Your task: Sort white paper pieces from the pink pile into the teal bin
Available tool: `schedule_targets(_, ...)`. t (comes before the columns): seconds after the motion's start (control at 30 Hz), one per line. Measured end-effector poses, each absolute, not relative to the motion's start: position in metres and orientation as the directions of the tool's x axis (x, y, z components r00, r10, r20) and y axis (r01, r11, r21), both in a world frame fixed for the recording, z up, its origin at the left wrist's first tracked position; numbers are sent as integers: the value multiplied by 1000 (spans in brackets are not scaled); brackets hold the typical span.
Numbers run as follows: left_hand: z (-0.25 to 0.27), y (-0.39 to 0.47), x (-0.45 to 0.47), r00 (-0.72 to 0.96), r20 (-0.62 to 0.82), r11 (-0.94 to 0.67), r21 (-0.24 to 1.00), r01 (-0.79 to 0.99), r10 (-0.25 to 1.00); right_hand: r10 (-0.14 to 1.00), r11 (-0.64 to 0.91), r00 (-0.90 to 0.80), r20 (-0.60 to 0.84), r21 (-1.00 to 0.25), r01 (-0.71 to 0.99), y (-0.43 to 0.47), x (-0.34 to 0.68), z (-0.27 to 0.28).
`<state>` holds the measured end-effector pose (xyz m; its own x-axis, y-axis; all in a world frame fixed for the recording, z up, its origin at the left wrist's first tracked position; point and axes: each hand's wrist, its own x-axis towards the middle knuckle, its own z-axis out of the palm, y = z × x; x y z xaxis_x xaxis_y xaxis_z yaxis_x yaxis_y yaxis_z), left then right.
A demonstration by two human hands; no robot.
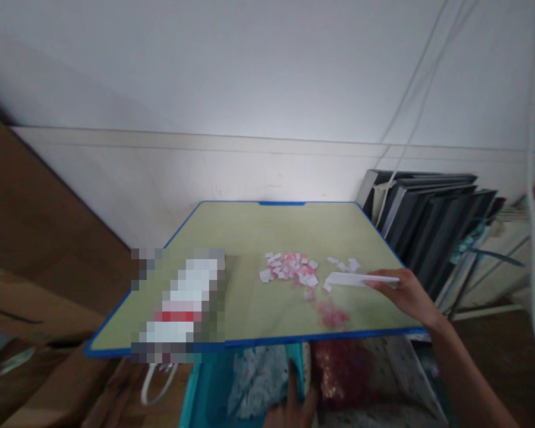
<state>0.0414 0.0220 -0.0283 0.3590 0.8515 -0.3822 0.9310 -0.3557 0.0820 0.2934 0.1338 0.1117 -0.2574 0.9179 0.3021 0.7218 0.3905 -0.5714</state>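
Note:
In my right hand [399, 294] is a thin white flat strip [350, 279], like a scraper, pinched by its right end just above the pale green board [249, 226]. Its left end is beside small white paper-like pieces [350, 265]. Left of it lies a heap of similar pieces [289, 267] mixed with pink powder. A pink-red smear [332, 314] marks the board's front part. My left hand [292, 410] is low in front of the board, at the right side of a teal bin [194, 380]. Its index finger is stretched and its thumb apart.
White pieces [261, 374] fill part of the bin. Beside it is a container holding dark red material [339, 371]. A blurred-out object [185, 297] covers the board's left side. Dark panels [432, 226] lean at the right, and white cables [532, 238] hang there.

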Motion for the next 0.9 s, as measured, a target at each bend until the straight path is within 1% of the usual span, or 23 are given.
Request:
schedule_targets(0.1, -29, 21, 42, 352, -393, -355, 67, 932, 849, 927, 361, -209, 312, -589, 723, 130, 297, 112)
schedule_targets(0.33, -29, 21, 43, 351, -406, -352, 75, 933, 844, 941, 332, -215, 260, -596, 731, 125, 295, 113)
schedule_targets(0.6, -27, 22, 43, 338, -404, -346, 56, 936, 850, 953, 271, -113, 282, -622, 735, 122, 308, 104)
schedule_targets(0.77, -24, 23, 44, 340, -421, -339, 79, 937, 841, 960, 216, -45, 277, -625, 750, 118, 315, 98)
schedule_targets(0.9, -24, 23, 43, 345, -413, -340, 87, 936, 843, 953, 217, -25, 303, -618, 755, 121, 309, 95)
